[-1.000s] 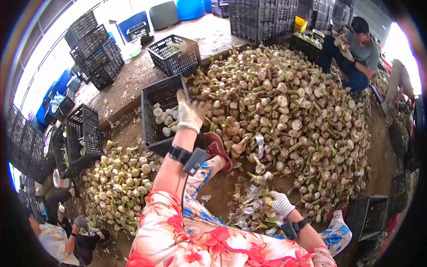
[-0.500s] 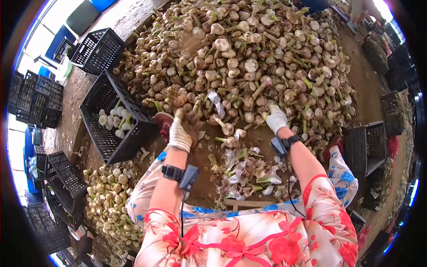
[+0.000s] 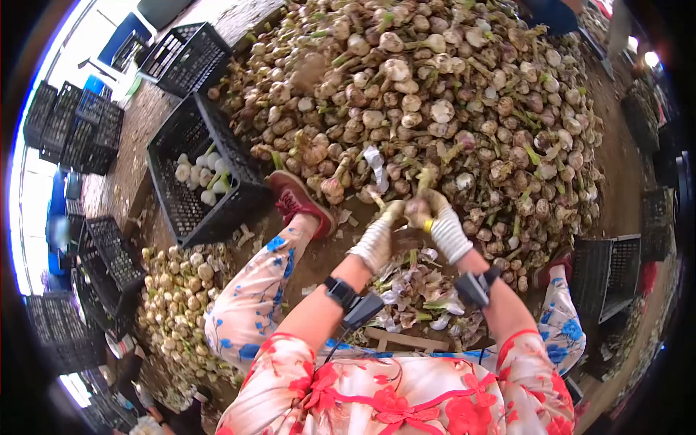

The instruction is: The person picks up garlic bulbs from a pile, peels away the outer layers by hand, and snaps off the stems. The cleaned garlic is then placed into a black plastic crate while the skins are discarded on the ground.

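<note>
In front of my body both gloved hands are close together over a patch of loose peelings [image 3: 424, 290]. My right hand [image 3: 444, 226] is closed around a garlic bulb [image 3: 418, 210] whose stem points up. Fingers of my left hand [image 3: 383, 235] are bent together beside that bulb, at a pale stem; whether they grip it is hard to make out. Beyond the hands rises a large heap of unpeeled garlic [image 3: 435, 109]. A crumpled white scrap [image 3: 375, 167] lies on its near edge.
A black crate [image 3: 163, 206] with several clean white bulbs [image 3: 203, 176] stands left of the heap. Below it is a smaller garlic pile [image 3: 181, 304]. My red shoe [image 3: 296, 203] is beside the crate. More black crates [image 3: 607, 279] stand at the right.
My left hand has moved right, away from the heap's left edge, and my right hand has drawn back left with a bulb. The hands have come together. The view has shifted slightly.
</note>
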Demonstrator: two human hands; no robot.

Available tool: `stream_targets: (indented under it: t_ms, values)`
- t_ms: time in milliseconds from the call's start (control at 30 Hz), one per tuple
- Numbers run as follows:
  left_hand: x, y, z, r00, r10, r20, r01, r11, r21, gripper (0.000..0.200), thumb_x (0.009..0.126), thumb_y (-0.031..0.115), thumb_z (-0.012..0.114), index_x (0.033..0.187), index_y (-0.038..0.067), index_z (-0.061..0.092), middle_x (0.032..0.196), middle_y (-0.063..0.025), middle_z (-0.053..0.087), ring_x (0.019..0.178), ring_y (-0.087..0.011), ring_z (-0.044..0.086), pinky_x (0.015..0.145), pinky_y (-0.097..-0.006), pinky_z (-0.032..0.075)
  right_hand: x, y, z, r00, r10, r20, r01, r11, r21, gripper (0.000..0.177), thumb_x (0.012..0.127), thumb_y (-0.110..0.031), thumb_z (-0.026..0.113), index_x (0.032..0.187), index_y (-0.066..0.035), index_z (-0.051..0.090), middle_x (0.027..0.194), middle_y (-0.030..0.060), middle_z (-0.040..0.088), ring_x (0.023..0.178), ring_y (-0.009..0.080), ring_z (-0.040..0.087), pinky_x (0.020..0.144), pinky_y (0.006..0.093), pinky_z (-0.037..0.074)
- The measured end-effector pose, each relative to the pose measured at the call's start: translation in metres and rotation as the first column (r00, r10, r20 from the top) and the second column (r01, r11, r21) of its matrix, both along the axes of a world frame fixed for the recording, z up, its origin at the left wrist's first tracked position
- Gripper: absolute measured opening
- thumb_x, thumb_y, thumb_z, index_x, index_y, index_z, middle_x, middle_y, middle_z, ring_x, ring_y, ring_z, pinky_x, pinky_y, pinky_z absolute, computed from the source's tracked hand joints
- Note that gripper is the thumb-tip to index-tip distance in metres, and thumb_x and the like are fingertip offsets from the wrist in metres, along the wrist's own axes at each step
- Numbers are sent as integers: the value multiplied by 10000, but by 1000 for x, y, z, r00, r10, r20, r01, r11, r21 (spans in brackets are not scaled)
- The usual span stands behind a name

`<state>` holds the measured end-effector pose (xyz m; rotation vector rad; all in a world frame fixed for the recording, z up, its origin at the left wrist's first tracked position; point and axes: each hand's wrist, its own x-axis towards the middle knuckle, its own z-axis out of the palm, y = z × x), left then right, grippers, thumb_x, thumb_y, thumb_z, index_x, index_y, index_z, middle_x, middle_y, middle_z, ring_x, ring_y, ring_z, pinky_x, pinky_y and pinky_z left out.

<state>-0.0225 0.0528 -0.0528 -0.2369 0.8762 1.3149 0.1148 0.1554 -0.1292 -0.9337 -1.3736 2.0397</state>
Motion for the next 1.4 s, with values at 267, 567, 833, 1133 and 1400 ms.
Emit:
stream_targets:
  t_ms: [267,567,833,1133,1400]
  values:
    - [32,-27,28,791,140,-596,155,895,417,441,814,147,599,1209,73,418,1086,-41,514,938,-125,507,779,-258,453,14,-42,118,994,-53,100,48,997,60,293,828,-250,594,985,-3,588,840,5,583,733,45,491,628,192,421]
    - [39,-57,59,865,50,-499,201,877,436,342,879,286,478,1108,35,515,997,-34,567,908,-113,524,797,-257,440,50,-77,154,997,64,43,-72,974,217,227,831,-148,572,982,21,584,843,-4,587,736,44,474,662,201,418]
    - [46,-63,58,899,-18,-438,229,872,432,538,799,402,578,1190,68,421,993,-45,523,891,-169,488,764,-290,442,53,-92,149,983,-180,-32,165,948,-274,220,841,-116,537,1033,-10,527,820,30,596,660,113,581,557,239,498]
    - [28,-76,85,953,-273,-132,299,769,566,564,769,455,557,1115,23,448,884,-125,578,673,-205,599,506,-327,495,45,-119,139,965,-262,16,256,951,176,179,860,-50,487,1019,8,547,843,-21,547,748,46,459,652,176,400]
    - [37,-74,59,599,336,-727,98,870,483,650,646,-6,695,1196,72,358,1119,-96,488,955,-186,529,784,-301,487,42,-120,135,905,-245,-348,228,970,-88,287,861,-143,529,1102,9,499,929,27,576,794,78,557,691,181,465]
